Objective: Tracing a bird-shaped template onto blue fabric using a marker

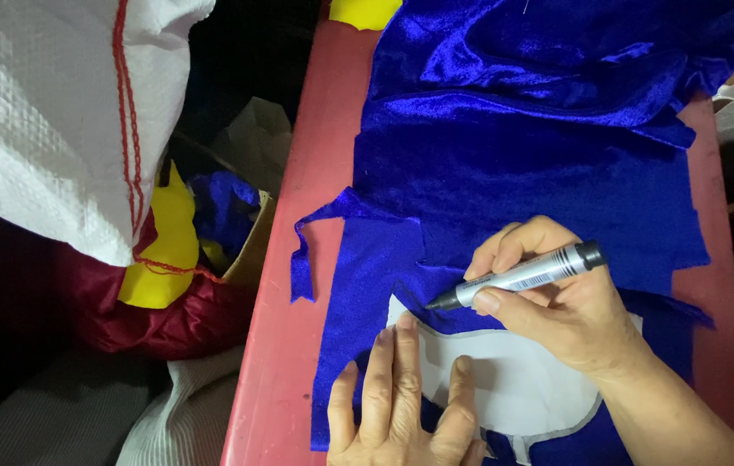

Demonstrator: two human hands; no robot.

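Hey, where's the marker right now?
In the head view the marker is right of centre, held in the right hand, its tip at the upper edge of the white pattern piece lying on the blue fabric.

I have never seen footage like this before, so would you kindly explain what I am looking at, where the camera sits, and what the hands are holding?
There is no machine here: one camera worn on a person's head looks down at their own two bare hands. A red table carries shiny blue fabric. On the fabric lies a white, curved pattern piece. The left hand presses flat on that piece. The right hand grips a silver marker with its dark tip at the pattern's upper edge. Beside the table, on the left, stand a white woven sack and a box of yellow and blue scraps.
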